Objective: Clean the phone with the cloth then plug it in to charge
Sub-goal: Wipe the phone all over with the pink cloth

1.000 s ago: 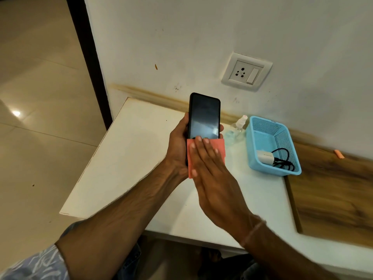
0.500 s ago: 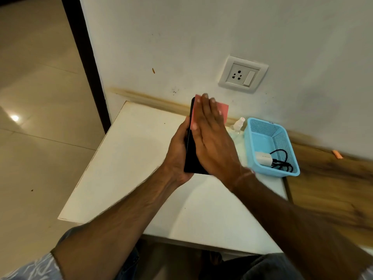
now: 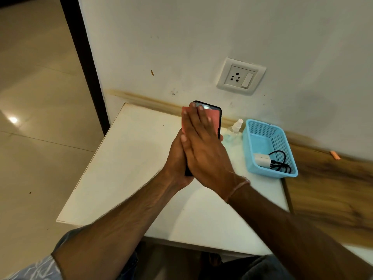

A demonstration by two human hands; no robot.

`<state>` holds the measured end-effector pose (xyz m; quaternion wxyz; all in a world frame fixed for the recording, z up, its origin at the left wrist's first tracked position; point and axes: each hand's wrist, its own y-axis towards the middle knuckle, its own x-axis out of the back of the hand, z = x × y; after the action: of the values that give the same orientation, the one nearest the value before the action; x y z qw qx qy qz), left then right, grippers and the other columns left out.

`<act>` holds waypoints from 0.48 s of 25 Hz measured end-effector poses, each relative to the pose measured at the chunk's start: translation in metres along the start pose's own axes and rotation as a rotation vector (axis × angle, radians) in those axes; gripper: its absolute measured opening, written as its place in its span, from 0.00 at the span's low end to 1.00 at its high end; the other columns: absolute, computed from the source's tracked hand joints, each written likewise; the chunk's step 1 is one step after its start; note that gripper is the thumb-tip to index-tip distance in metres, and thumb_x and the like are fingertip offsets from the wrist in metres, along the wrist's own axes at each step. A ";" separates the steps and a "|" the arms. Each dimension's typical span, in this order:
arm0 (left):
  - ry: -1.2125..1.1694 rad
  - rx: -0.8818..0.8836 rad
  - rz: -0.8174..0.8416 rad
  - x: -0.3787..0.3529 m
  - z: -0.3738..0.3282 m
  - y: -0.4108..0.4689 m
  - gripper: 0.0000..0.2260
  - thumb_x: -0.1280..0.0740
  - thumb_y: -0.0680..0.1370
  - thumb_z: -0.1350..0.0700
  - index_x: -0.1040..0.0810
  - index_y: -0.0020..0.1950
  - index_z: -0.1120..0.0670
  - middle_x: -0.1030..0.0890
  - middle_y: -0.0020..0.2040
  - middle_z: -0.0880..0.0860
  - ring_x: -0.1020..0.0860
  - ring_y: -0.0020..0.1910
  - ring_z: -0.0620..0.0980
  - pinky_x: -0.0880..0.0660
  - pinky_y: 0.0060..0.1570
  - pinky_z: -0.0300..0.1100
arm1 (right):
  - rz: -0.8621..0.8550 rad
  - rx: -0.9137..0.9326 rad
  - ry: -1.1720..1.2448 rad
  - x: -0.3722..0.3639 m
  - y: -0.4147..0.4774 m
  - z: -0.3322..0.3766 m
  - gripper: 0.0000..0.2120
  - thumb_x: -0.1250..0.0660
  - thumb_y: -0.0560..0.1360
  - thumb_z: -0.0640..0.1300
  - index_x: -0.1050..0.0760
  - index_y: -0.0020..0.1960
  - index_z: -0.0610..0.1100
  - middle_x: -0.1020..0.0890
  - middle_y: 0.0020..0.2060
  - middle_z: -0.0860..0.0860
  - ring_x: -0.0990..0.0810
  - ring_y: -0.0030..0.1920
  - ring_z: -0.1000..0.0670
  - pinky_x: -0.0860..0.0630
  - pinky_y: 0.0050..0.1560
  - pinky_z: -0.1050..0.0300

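At the centre of the frame, above a white table, the left hand gripped a black phone upright from behind. The right hand lay flat, fingers together, pressing a pink cloth against the screen. To the right, a blue basket held a charger, below a wall socket.

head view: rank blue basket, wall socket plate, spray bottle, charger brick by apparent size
1. blue basket
2. wall socket plate
3. spray bottle, partly hidden by the right hand
4. charger brick
The socket plate sits farther from the camera, so its true size versus the basket is unsure.
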<state>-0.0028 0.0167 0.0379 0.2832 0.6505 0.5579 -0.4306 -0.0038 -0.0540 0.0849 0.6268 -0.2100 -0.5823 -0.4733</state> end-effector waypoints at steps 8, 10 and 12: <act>0.020 0.040 -0.047 -0.001 -0.003 0.000 0.23 0.43 0.83 0.41 0.22 0.70 0.52 0.20 0.68 0.56 0.21 0.66 0.56 0.22 0.63 0.49 | -0.097 -0.231 0.029 0.004 0.015 0.001 0.24 0.55 0.84 0.45 0.55 0.78 0.42 0.53 0.78 0.46 0.59 0.77 0.49 0.59 0.76 0.50; -0.013 0.001 -0.017 0.002 -0.005 0.001 0.23 0.46 0.84 0.42 0.25 0.72 0.52 0.23 0.71 0.54 0.25 0.71 0.55 0.30 0.71 0.51 | -0.058 -0.090 0.018 -0.003 0.006 0.010 0.24 0.53 0.83 0.43 0.53 0.78 0.42 0.53 0.78 0.47 0.58 0.77 0.51 0.61 0.76 0.55; -0.008 0.011 -0.023 0.001 -0.006 0.001 0.22 0.44 0.84 0.41 0.23 0.70 0.52 0.21 0.69 0.55 0.23 0.68 0.55 0.30 0.71 0.51 | 0.030 0.016 0.039 0.007 0.001 -0.008 0.24 0.52 0.84 0.45 0.52 0.78 0.44 0.53 0.78 0.50 0.58 0.77 0.53 0.58 0.76 0.54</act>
<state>-0.0007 0.0217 0.0398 0.2769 0.6440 0.5619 -0.4392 0.0009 -0.0629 0.0902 0.6466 -0.2045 -0.5706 -0.4631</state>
